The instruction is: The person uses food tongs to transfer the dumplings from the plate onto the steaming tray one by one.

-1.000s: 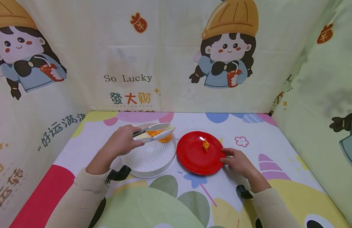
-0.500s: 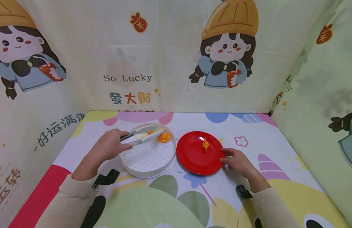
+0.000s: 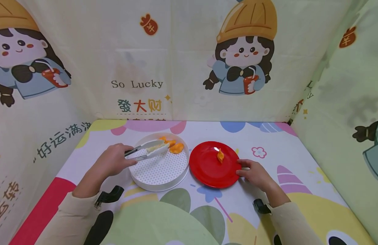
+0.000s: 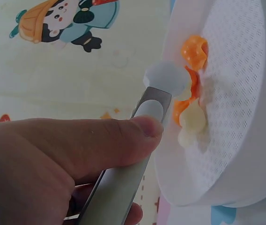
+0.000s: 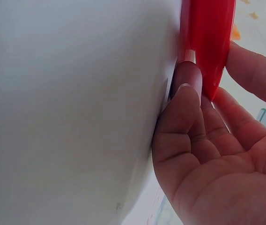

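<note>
My left hand [image 3: 115, 159] grips metal tongs [image 4: 119, 192] with pale tips, the thumb pressing along one arm. The tips hover over the back of a round white steamer basket [image 3: 164, 175] with a perforated floor. In it lie orange dumplings [image 3: 176, 148], and the left wrist view also shows pale dumplings [image 4: 193, 118] close to the tongs. Whether the tips touch any dumpling, I cannot tell. My right hand [image 3: 254, 173] holds the right rim of a red plate [image 3: 204, 172], thumb on one side and fingers beneath. One small orange dumpling [image 3: 220, 156] sits on the plate.
Basket and plate stand side by side on a patterned white tablecloth [image 3: 207, 214]. A printed cloth wall [image 3: 183, 68] rises behind the table, with further cloth walls left and right.
My left hand has moved left and slightly toward me with the tongs, uncovering more orange dumplings in the basket. My right hand and the plate have stayed in place.
</note>
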Demonstrator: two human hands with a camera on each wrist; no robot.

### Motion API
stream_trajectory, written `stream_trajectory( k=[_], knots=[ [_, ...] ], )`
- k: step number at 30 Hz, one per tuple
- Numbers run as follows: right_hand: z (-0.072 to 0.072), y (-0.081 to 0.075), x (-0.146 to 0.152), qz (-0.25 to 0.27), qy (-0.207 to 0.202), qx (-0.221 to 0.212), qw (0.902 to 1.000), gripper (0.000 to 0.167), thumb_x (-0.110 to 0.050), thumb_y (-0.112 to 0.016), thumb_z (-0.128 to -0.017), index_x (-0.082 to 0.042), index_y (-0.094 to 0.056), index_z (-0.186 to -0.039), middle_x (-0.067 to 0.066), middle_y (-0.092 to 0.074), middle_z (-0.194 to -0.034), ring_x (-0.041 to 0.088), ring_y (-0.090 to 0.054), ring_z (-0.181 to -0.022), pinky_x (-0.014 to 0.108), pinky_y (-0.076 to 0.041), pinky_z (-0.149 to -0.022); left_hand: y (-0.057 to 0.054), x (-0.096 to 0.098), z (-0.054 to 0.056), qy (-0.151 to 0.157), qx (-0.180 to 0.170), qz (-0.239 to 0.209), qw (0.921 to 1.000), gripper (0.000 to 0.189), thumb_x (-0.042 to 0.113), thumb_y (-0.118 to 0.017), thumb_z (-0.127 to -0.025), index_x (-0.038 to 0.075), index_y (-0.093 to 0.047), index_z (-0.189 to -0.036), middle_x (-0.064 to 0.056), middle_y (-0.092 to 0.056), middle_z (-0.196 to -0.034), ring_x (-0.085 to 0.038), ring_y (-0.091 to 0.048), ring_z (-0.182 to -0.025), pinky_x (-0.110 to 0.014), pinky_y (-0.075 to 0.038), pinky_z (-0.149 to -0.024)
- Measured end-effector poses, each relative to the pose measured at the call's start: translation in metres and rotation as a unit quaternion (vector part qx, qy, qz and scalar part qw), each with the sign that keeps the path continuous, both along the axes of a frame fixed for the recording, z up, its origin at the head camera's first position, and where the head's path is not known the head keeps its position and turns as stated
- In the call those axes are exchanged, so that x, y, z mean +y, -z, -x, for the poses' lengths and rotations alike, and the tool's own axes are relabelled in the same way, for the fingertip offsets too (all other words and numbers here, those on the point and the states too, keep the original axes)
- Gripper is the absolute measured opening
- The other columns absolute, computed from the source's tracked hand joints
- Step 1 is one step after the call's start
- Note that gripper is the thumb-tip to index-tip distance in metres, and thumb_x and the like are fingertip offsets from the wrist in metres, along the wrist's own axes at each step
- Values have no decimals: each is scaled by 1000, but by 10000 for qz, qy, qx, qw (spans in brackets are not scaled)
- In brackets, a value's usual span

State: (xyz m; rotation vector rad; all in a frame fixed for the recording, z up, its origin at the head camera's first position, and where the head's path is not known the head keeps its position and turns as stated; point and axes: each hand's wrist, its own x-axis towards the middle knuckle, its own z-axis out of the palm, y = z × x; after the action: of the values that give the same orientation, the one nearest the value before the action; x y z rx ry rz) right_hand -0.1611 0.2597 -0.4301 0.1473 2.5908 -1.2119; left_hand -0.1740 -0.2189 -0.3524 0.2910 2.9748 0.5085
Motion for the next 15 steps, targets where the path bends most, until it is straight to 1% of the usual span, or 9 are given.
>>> stream_trajectory(
  k=[3,8,15],
  knots=[
    [0,0,0,-16,-6,7,10000,68,-20,-75,-89,1,-46,-146,26,-50,-140,32,-58,-110,37,-58,-77,3,-2,0,-9,-6,12,10000,60,26,-78,-84,-9,-61,-129,-28,-63,-115,-32,-55,-90,-40,-48,-71],
    [0,0,0,-14,-17,5,10000,68,-20,-75,-89,1,-46,-146,26,-50,-140,32,-58,-110,37,-58,-77,6,-3,0,-54,-96,40,9999,61,26,-79,-84,-9,-60,-130,-27,-62,-113,-32,-54,-88,-36,-47,-65],
    [0,-1,-1,-1,-17,16,10000,68,-20,-75,-89,1,-46,-146,25,-50,-139,31,-58,-109,37,-58,-77,7,-4,0,-92,-191,77,9997,62,26,-79,-84,-9,-59,-131,-26,-62,-111,-32,-54,-87,-35,-45,-62]
  ],
)
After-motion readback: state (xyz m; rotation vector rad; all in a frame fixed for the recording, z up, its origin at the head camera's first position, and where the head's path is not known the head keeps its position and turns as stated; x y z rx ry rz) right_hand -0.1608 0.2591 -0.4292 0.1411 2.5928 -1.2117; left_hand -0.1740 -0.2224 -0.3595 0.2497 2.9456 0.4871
